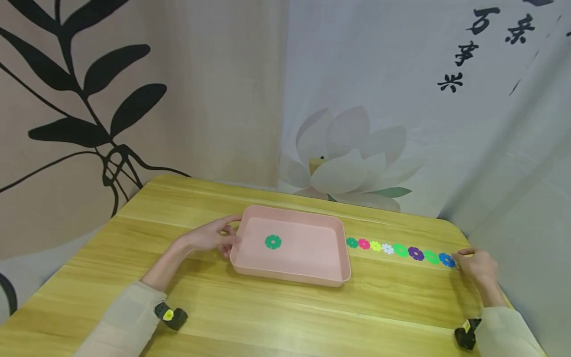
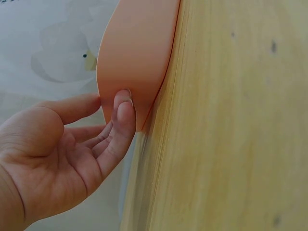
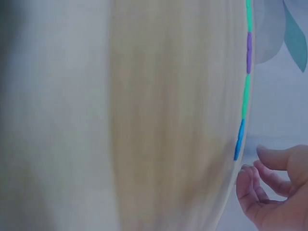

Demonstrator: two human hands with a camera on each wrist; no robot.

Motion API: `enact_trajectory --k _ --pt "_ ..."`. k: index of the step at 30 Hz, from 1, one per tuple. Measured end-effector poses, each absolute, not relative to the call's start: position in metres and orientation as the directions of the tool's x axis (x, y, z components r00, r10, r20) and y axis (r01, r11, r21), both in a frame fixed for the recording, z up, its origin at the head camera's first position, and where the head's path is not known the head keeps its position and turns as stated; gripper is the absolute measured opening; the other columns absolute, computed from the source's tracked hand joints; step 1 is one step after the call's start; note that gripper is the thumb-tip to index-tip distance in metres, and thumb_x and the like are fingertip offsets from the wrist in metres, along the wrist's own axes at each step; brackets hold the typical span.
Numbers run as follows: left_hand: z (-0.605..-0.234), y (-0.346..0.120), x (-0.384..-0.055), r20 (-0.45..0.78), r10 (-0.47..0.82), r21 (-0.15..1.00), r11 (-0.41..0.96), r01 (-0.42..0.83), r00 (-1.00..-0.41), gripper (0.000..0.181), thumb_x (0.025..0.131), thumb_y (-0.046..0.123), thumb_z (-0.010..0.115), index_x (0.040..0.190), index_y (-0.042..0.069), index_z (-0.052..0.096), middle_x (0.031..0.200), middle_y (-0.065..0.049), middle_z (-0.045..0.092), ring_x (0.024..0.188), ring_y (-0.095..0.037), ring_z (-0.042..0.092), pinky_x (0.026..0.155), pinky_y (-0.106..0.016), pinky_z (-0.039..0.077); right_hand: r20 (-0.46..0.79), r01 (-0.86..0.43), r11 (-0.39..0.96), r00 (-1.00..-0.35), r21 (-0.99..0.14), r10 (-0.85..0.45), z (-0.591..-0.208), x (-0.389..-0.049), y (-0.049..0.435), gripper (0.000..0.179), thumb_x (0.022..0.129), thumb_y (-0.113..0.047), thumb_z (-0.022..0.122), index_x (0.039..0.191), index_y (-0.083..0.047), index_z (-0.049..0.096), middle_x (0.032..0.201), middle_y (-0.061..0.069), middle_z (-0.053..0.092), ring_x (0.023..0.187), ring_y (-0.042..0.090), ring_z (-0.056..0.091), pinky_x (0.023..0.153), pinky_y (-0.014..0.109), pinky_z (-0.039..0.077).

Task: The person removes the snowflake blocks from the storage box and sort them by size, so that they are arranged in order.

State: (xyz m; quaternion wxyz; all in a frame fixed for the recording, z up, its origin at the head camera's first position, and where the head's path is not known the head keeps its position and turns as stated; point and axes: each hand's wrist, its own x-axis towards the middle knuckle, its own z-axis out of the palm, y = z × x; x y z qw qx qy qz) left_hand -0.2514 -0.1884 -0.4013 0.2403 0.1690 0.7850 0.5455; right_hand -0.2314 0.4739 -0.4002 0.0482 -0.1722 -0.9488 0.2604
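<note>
A pink tray (image 1: 312, 280) lies on the table with a single green flower-shaped disc (image 1: 273, 242) in its left half. My left hand (image 1: 214, 235) holds the tray's left end, thumb at the rim and bent fingers against the outer wall (image 2: 137, 48). A row of flower-shaped discs stretches right from the tray, edge to edge, from a green one (image 1: 352, 243) to a blue one (image 1: 447, 260). By the blue disc is my right hand (image 1: 478, 267). In the right wrist view its loosely bent fingers (image 3: 245, 187) hold nothing and stand just off the blue disc (image 3: 239, 139).
Wood-grained table (image 1: 250, 317) lies under everything. A printed curtain (image 1: 223, 99) hangs behind it and along the right side, close to my right hand. Black wrist cameras (image 1: 171, 316) sit on both sleeves.
</note>
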Motion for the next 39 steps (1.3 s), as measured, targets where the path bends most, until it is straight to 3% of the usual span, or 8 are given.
enact_trajectory --k 2,5,9,13,20,27,32,39 --pt "-0.401 -0.188 -0.252 -0.191 0.528 0.937 0.349 0.006 -0.828 0.069 0.104 0.008 0.057 0.158 -0.004 0.016 0.107 -0.020 0.056 0.076 -0.023 0.066 0.071 -0.038 0.059 0.002 0.291 0.808 -0.941 -0.512 0.339 -0.397 -0.232 0.471 0.044 0.100 -0.026 0.056 0.112 0.016 0.058 0.094 0.031 0.063 0.106 0.057 0.046 0.093 0.065 0.036" --pt "-0.401 -0.189 -0.252 -0.188 0.529 0.937 0.350 0.011 -0.827 0.068 0.104 0.007 0.056 0.158 -0.004 0.016 0.107 -0.020 0.056 0.076 -0.023 0.066 0.071 -0.037 0.059 0.009 0.250 0.834 -0.956 -0.492 0.292 -0.393 -0.233 0.464 0.046 0.102 -0.029 0.054 0.117 0.015 0.058 0.080 0.019 0.069 0.085 0.042 0.061 0.078 0.053 0.047" --pt "-0.401 -0.189 -0.253 -0.186 0.531 0.937 0.349 0.013 -0.827 0.069 0.104 0.008 0.056 0.158 -0.004 0.016 0.107 -0.020 0.056 0.076 -0.023 0.066 0.071 -0.037 0.059 0.015 0.186 0.834 -0.974 -0.519 0.226 -0.388 -0.238 0.451 0.043 0.103 -0.025 0.053 0.121 0.014 0.056 0.091 0.025 0.070 0.067 0.022 0.065 0.061 0.033 0.047" --pt "-0.402 -0.188 -0.254 -0.186 0.533 0.938 0.346 0.012 -0.826 0.069 0.103 0.008 0.057 0.158 -0.004 0.017 0.106 -0.020 0.056 0.076 -0.023 0.066 0.071 -0.037 0.059 0.029 0.117 0.806 -0.986 -0.580 0.164 -0.384 -0.242 0.431 0.040 0.104 -0.022 0.053 0.122 0.014 0.055 0.109 0.037 0.064 0.075 0.026 0.069 0.061 0.030 0.052" --pt "-0.401 -0.188 -0.254 -0.184 0.534 0.938 0.345 0.014 -0.825 0.069 0.103 0.008 0.058 0.158 -0.003 0.017 0.106 -0.020 0.056 0.076 -0.023 0.066 0.071 -0.038 0.059 0.055 -0.008 0.763 -0.998 -0.646 0.036 -0.369 -0.249 0.379 0.036 0.104 -0.018 0.051 0.125 0.011 0.055 0.117 0.035 0.061 0.093 0.039 0.068 0.073 0.036 0.059" --pt "-0.401 -0.189 -0.254 -0.185 0.537 0.942 0.337 0.008 -0.823 0.070 0.103 0.008 0.058 0.158 -0.004 0.016 0.106 -0.019 0.056 0.076 -0.023 0.066 0.070 -0.037 0.059 0.107 -0.139 0.742 -0.990 -0.656 -0.092 -0.353 -0.252 0.320 0.031 0.104 -0.018 0.056 0.124 0.006 0.058 0.112 0.025 0.064 0.088 0.029 0.068 0.071 0.028 0.055" --pt "-0.402 -0.189 -0.254 -0.187 0.535 0.942 0.336 0.004 -0.824 0.071 0.103 0.009 0.058 0.158 -0.003 0.016 0.107 -0.020 0.056 0.076 -0.023 0.066 0.071 -0.038 0.059 0.114 -0.196 0.698 -0.980 -0.688 -0.162 -0.348 -0.250 0.277 0.026 0.102 -0.016 0.059 0.121 0.001 0.061 0.108 0.019 0.066 0.083 0.020 0.066 0.072 0.032 0.055" --pt "-0.403 -0.189 -0.253 -0.190 0.527 0.938 0.346 0.005 -0.828 0.070 0.103 0.009 0.058 0.158 -0.003 0.016 0.106 -0.019 0.057 0.075 -0.023 0.066 0.070 -0.038 0.059 0.119 -0.282 0.631 -0.950 -0.722 -0.289 -0.354 -0.249 0.221 0.021 0.100 -0.011 0.062 0.117 0.002 0.063 0.100 0.013 0.066 0.084 0.033 0.066 0.065 0.037 0.057"
